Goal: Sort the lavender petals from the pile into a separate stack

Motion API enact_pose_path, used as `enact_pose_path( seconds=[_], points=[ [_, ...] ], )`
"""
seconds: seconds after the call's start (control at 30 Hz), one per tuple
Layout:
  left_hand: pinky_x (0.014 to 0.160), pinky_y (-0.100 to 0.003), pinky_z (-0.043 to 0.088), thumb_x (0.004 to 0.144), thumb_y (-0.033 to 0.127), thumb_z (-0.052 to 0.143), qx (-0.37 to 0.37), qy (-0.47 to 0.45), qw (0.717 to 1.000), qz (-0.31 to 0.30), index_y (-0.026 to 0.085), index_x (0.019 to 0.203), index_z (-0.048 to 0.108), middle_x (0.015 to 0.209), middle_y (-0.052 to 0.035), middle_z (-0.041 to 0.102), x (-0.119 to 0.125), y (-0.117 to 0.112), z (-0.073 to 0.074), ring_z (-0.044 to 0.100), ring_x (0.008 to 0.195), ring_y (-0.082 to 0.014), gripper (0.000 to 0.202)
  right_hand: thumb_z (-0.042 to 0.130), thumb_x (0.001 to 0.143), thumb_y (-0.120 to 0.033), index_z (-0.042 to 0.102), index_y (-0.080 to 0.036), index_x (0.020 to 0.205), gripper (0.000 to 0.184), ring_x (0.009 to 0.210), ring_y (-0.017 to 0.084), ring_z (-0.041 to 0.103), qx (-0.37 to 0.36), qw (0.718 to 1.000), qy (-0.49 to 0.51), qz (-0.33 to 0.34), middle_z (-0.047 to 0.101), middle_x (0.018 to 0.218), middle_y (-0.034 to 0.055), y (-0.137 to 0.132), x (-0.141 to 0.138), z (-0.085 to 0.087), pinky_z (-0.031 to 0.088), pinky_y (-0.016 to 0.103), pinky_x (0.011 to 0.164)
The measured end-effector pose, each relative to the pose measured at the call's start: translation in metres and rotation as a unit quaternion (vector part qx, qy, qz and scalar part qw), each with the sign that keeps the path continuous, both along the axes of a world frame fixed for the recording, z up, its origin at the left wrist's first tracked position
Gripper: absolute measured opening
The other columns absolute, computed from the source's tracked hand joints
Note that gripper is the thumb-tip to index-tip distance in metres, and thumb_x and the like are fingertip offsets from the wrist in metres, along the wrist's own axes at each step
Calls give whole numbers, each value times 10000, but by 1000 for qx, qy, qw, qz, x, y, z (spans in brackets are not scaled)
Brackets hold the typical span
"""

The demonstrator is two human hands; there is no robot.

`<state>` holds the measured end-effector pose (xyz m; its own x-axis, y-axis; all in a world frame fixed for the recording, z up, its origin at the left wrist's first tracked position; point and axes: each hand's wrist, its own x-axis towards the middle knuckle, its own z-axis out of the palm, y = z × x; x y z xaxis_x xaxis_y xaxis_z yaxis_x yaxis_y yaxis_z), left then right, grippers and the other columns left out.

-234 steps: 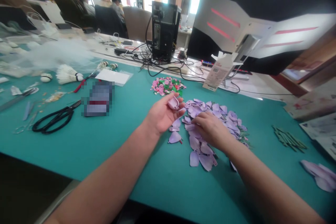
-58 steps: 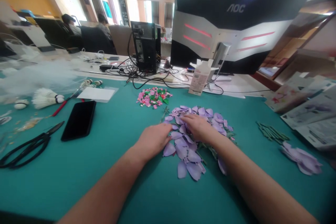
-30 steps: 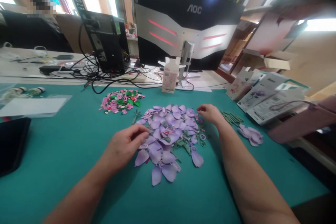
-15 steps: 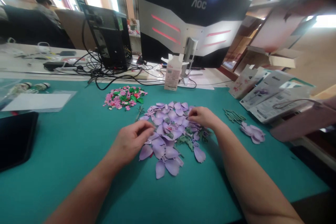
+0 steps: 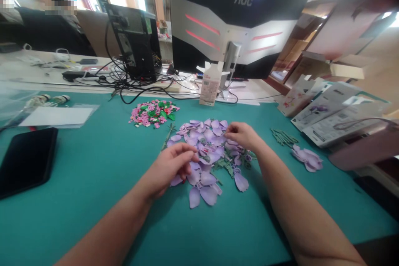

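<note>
Your left hand (image 5: 170, 168) and your right hand (image 5: 243, 136) are apart. Both are over a big pile of purple petals (image 5: 207, 166). The fingers (image 5: 190, 158) of your left hand are bent and sit on top of the pile. The fingers (image 5: 230, 132) of your right hand touch its far edge. You can't tell from this view if either hand is holding a petal.

The pile lies in the middle of a teal mat (image 5: 93, 212), right in front of you. A thin green stem (image 5: 167, 137) lies at its left edge, and small green leaves (image 5: 226, 164) are mixed in near your right hand.

Past the pile is a heap of tiny pink and green pieces (image 5: 152, 113). To the right are a bunch of green sticks (image 5: 283, 136) and a small purple flower shape (image 5: 307, 158). To the left lies a black phone (image 5: 26, 162).
</note>
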<state>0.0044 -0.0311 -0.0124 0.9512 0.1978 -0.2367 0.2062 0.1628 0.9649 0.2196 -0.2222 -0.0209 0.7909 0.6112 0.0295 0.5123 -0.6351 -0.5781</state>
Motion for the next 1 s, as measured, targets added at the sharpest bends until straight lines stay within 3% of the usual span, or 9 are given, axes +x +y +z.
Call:
enact_pose_path(
  seconds=[0.17, 0.27, 0.33, 0.4, 0.5, 0.57, 0.67, 0.83, 1.0],
  points=[
    [536, -251, 554, 894, 229, 618, -145, 44, 988, -5, 189, 1220, 560, 1235, -121, 614, -1, -13, 3, 681, 775, -165, 333, 632, 784, -259, 681, -184, 800, 91, 646, 131, 557, 119, 988, 51, 82, 654, 703, -11, 17, -41, 20, 404, 235, 584],
    [541, -270, 577, 927, 236, 580, -202, 60, 977, -31, 206, 1270, 530, 1218, -125, 598, -2, -19, 3, 699, 872, -216, 348, 610, 832, -270, 692, -187, 851, 118, 669, 134, 589, 124, 972, 87, 181, 677, 732, -3, 29, -68, 29, 432, 239, 615],
    [521, -252, 571, 947, 230, 545, -231, 62, 970, -47, 203, 1262, 535, 1147, -111, 614, -2, -20, 1, 698, 834, -198, 316, 584, 868, -268, 703, -198, 913, 146, 757, 145, 626, 120, 969, 65, 205, 714, 834, 10, 31, -74, 32, 451, 248, 681],
    [482, -223, 551, 955, 217, 523, -244, 61, 967, -49, 197, 1235, 549, 1032, -80, 631, -2, -19, -2, 679, 725, -156, 282, 566, 887, -259, 710, -212, 946, 162, 830, 159, 637, 92, 983, -5, 159, 728, 913, 19, 26, -67, 31, 447, 261, 731],
    [421, -182, 501, 960, 203, 496, -241, 64, 968, -22, 177, 1163, 570, 801, -22, 606, -1, -16, -7, 621, 574, -114, 217, 565, 887, -248, 716, -228, 935, 160, 833, 175, 634, -33, 993, -87, 74, 731, 911, 25, 14, -48, 22, 426, 271, 731],
    [411, -173, 487, 959, 188, 482, -234, 61, 970, 1, 158, 1093, 580, 709, -4, 580, 0, -15, -8, 602, 534, -109, 168, 568, 885, -264, 717, -232, 936, 161, 835, 183, 634, -113, 987, -96, 61, 730, 914, 34, 7, -40, 12, 415, 269, 717],
    [432, -186, 503, 955, 159, 469, -242, 58, 968, 19, 144, 1007, 578, 676, -6, 581, 1, -15, -7, 608, 534, -114, 122, 582, 878, -320, 713, -232, 948, 172, 826, 187, 630, -158, 982, -91, 56, 728, 914, 39, 5, -38, -2, 400, 264, 684],
    [468, -203, 529, 928, 100, 484, -269, 56, 961, 40, 140, 1011, 558, 815, -45, 644, 2, -15, -9, 637, 595, -119, 118, 601, 779, -199, 689, -224, 819, 99, 749, 158, 612, -116, 991, -53, 48, 706, 806, 4, 8, -41, -11, 388, 246, 647],
    [515, -237, 565, 938, 141, 513, -279, 58, 958, 42, 148, 1120, 539, 913, -82, 662, 2, -17, -8, 668, 667, -143, 184, 607, 741, -230, 612, -212, 748, 21, 659, 147, 561, 63, 995, -65, -53, 647, 706, -14, 0, -37, 3, 397, 256, 614]
  ],
)
